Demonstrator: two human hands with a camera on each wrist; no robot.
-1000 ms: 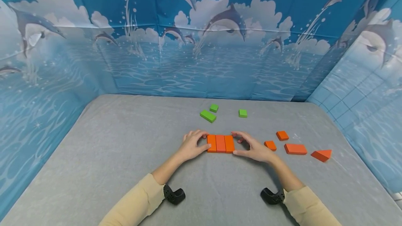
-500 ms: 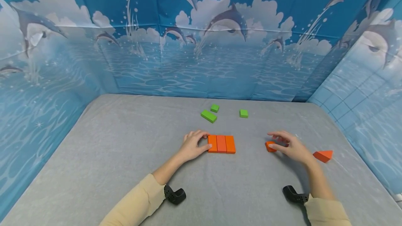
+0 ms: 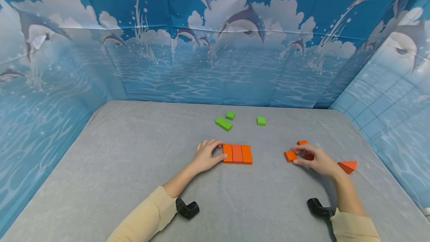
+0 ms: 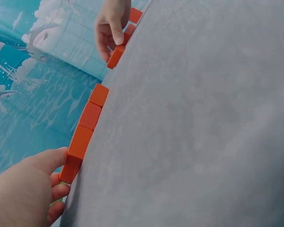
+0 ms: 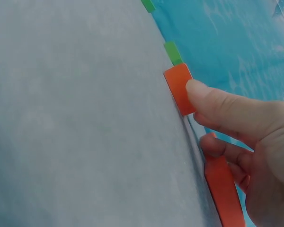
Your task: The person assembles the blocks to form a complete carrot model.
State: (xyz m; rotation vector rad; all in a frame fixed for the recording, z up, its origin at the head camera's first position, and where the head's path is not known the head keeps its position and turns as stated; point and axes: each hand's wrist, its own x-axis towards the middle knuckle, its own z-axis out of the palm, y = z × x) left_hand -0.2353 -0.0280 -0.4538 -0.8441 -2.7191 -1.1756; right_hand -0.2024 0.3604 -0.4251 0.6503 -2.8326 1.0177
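Three orange blocks lie side by side as a flat row point(image 3: 237, 154) on the grey cloth. My left hand point(image 3: 205, 157) grips the row's left end, its thumb on the near part and its fingers at the far edge; the left wrist view shows this thumb against the end block point(image 4: 80, 142). To the right, my right hand point(image 3: 317, 160) pinches the right end of a small orange block point(image 3: 289, 155) between thumb and forefinger. Under that hand lies a longer orange block point(image 5: 223, 189), mostly covered in the head view. Its other fingers are curled close above it.
Another small orange block point(image 3: 302, 142) sits just beyond the right hand, partly hidden. An orange triangular block point(image 3: 348, 166) lies farther right. Three green blocks lie toward the back, one of them longer point(image 3: 223, 124). A printed dolphin curtain point(image 3: 188, 74) borders the cloth.
The right hand has left the right end of the row and moved right to the small orange block, which has turned slightly. The left hand stays at the row.
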